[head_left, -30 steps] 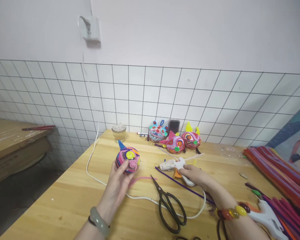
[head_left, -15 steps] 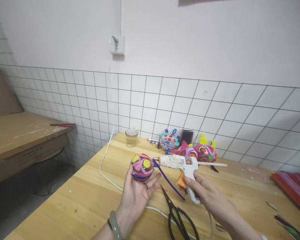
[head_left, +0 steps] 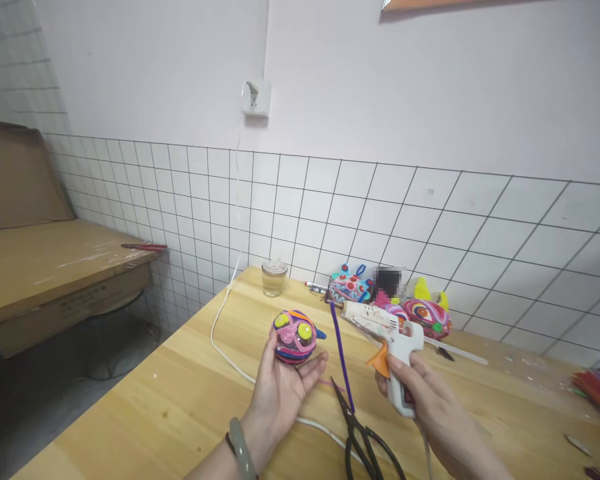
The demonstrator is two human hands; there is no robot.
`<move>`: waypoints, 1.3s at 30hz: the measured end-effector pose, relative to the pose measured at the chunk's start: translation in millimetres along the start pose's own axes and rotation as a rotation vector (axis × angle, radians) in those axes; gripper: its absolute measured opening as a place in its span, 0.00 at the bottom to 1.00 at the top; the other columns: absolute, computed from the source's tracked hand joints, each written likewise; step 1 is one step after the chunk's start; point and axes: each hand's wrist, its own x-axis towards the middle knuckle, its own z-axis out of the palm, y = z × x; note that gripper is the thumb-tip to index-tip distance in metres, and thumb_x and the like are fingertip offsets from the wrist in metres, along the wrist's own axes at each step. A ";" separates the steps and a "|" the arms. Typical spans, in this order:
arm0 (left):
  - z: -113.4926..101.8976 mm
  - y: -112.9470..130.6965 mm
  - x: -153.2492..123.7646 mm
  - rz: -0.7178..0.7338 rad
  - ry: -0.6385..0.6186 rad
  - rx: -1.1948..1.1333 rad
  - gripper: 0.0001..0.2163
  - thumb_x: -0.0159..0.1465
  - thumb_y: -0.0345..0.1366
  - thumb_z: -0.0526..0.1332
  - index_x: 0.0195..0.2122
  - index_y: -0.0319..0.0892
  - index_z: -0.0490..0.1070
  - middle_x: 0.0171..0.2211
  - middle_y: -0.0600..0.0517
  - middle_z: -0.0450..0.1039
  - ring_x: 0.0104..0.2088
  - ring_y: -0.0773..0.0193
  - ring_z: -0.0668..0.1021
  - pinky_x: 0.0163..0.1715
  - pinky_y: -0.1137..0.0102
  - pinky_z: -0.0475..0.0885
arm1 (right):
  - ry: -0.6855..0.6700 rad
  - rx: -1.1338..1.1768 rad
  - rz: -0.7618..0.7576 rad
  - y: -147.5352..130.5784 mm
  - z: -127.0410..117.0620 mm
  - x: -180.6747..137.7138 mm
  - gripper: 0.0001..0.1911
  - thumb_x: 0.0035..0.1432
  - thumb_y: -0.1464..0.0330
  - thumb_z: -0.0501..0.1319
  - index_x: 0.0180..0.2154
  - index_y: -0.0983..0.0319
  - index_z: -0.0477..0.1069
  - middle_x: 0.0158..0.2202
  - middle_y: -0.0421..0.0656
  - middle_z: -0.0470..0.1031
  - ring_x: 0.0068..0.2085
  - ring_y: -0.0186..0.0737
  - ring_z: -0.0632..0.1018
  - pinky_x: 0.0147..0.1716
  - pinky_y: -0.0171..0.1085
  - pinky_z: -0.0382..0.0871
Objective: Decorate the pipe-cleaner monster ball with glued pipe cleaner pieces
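My left hand (head_left: 286, 390) cups a small ball (head_left: 296, 341) wound with pink, purple, blue and orange pipe cleaners, with two yellow round eyes. A short blue piece sticks out from its right side. My right hand (head_left: 430, 393) is wrapped around the handle of a white glue gun (head_left: 380, 323) with an orange trigger; its nozzle points left, apart from the ball. A purple pipe cleaner (head_left: 342, 357) runs down from the nozzle tip; whether it sticks there I cannot tell. Black scissors (head_left: 363, 433) lie between my hands on the table, blades pointing away.
Decorated fish-like balls (head_left: 350, 287) stand near the tiled wall, beside a glass cup (head_left: 274, 279). A white cable (head_left: 220, 340) crosses the table. Bundled pipe cleaners (head_left: 597, 393) lie at the right edge. Another brown table (head_left: 65, 260) stands at left.
The glue gun has drawn away from the ball to the right, its nozzle tilting up. The purple pipe cleaner's upper end has moved away from the ball too and hangs steeper. The view has shifted left.
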 end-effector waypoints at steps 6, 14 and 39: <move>3.7 11.0 -3.0 -0.003 -0.036 -0.069 0.26 0.61 0.50 0.54 0.54 0.35 0.63 0.45 0.38 0.74 0.47 0.49 0.76 0.29 0.70 0.75 | -0.039 -0.078 -0.003 -1.2 10.7 -4.0 0.22 0.48 0.47 0.59 0.28 0.60 0.65 0.20 0.35 0.64 0.22 0.34 0.65 0.21 0.31 0.61; 4.9 7.5 -5.8 -0.056 -0.094 -0.033 0.23 0.62 0.49 0.54 0.48 0.34 0.68 0.41 0.40 0.76 0.39 0.54 0.79 0.36 0.66 0.75 | -0.085 -0.165 -0.069 -0.2 21.2 -5.9 0.22 0.50 0.47 0.58 0.27 0.60 0.64 0.21 0.35 0.62 0.23 0.33 0.63 0.21 0.31 0.60; -2.8 17.0 10.0 0.455 0.110 0.524 0.29 0.45 0.39 0.72 0.48 0.44 0.65 0.50 0.43 0.71 0.48 0.53 0.75 0.46 0.63 0.70 | 0.098 -0.078 -0.110 -22.2 -6.6 -27.7 0.22 0.44 0.49 0.64 0.34 0.59 0.75 0.27 0.44 0.75 0.27 0.42 0.72 0.25 0.36 0.67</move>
